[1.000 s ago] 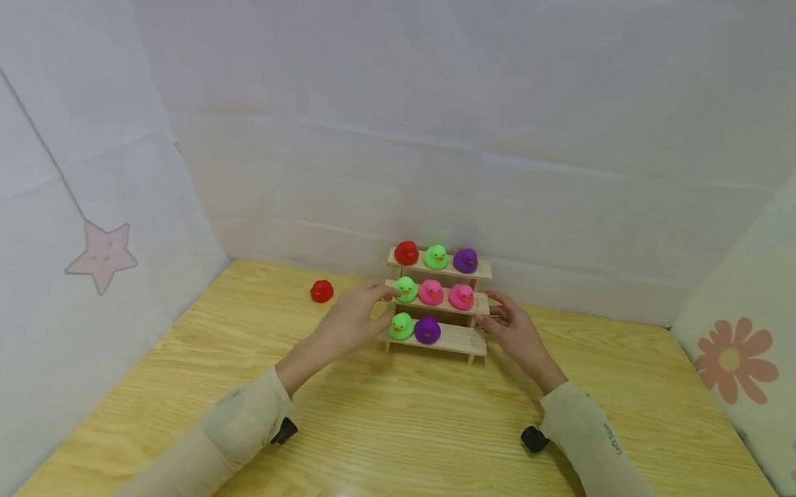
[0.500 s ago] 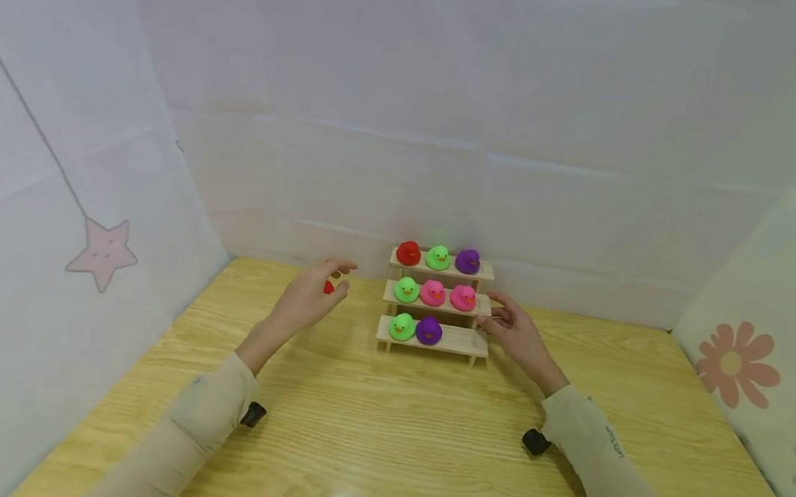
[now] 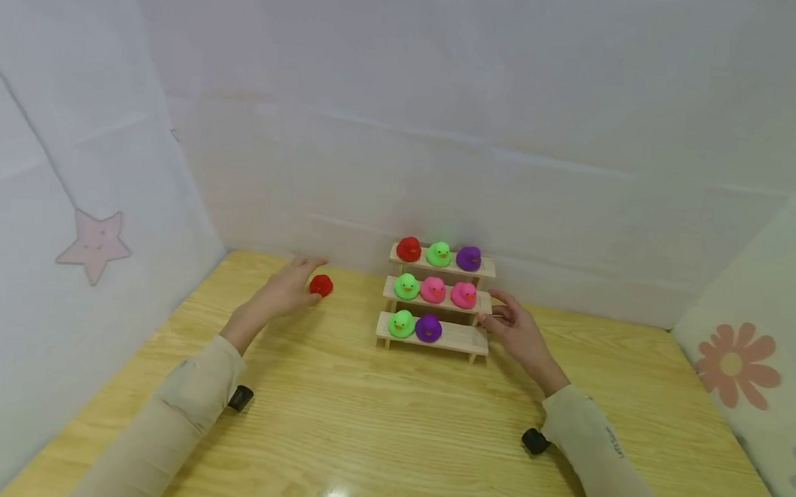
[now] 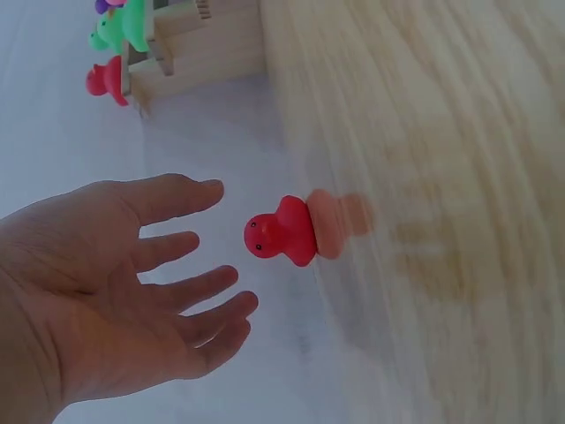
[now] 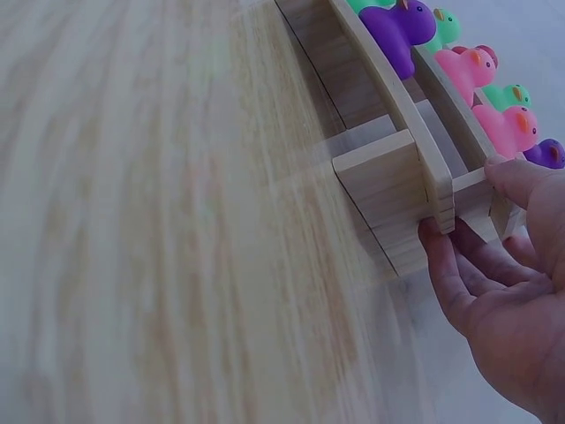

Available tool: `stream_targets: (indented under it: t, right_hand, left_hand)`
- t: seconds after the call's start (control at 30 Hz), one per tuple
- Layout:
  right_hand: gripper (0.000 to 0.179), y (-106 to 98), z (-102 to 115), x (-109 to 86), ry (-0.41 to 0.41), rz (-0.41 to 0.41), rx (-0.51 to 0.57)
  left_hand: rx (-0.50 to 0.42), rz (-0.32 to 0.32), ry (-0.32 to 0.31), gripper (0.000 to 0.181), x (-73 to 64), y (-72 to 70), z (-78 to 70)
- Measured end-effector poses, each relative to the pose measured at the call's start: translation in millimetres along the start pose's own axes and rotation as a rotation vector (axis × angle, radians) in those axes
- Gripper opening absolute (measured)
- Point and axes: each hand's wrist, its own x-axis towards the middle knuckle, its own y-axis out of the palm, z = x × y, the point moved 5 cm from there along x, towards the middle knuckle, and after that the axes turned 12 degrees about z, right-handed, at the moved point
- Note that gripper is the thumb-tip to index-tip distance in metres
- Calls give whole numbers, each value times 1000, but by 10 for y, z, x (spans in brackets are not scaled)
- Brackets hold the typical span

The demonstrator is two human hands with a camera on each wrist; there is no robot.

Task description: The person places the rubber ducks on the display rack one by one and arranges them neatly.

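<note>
My left hand [image 3: 284, 289] is at the left with its fingers spread beside a lone red rubber duck [image 3: 322, 286]. In the left wrist view the duck [image 4: 284, 233] stands upright on the table, a small gap from the fingertips. A three-step wooden display stand [image 3: 457, 339] holds several rubber ducks. My right hand [image 3: 523, 339] grips the stand's right end; in the right wrist view the thumb lies at the middle step's end and the fingers curl at the end of the bottom step [image 5: 428, 168].
On the top step sit a red duck [image 3: 408, 249], a green one and a purple one. The middle step bears a green duck [image 3: 406, 286] and two pink ones. A green duck [image 3: 401, 323] and a purple duck [image 3: 429, 327] share the bottom step. White cloth [image 3: 347, 178] hangs behind the table.
My left hand has moved left from the stand's left side to the red duck on the table. The right hand has stayed at the stand's right end.
</note>
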Motion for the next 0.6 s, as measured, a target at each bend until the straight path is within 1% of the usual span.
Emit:
stream_targets:
  t: [0.1, 0.17, 0.37, 0.6]
  right_hand:
    - [75, 19, -18, 11, 1, 6, -5]
    - [74, 28, -25, 17, 2, 4, -2]
    - [75, 44, -10, 17, 2, 14, 16]
    - [74, 15, 11, -4, 7, 13, 23]
  left_hand:
    - [10, 57, -34, 76, 36, 32, 71]
    - [5, 73, -48, 75, 63, 46, 120]
    - [12, 83, -56, 63, 132, 61, 221]
    - [-16, 90, -31, 57, 174, 46, 245]
